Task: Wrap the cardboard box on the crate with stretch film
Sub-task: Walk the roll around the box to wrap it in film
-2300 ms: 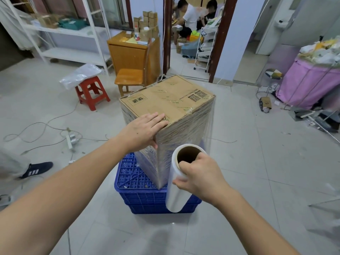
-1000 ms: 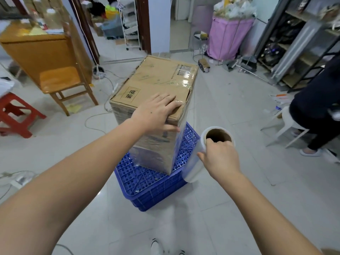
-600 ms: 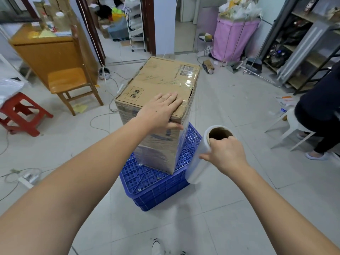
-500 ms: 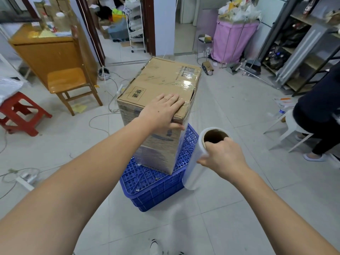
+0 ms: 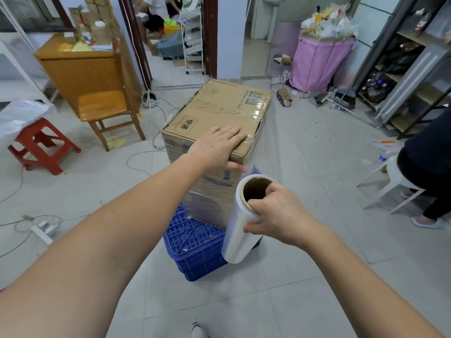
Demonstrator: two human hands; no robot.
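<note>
while the left hand (image 5: 219, 147) presses flat on the brown cardboard box (image 5: 217, 132) atop the blue plastic crate (image 5: 195, 245), the right hand (image 5: 275, 213) grasping the clear stretch film roll (image 5: 240, 228) may tear overtensioned film.

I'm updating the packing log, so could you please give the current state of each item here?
cardboard box: upright on crate, sides film-wrapped
blue crate: on floor
stretch film roll: tilted, gripped
left hand: flat on box top
right hand: grips roll

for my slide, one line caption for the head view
Left hand steadies brown cardboard box on blue plastic crate; right hand holds clear stretch-film roll.
</note>
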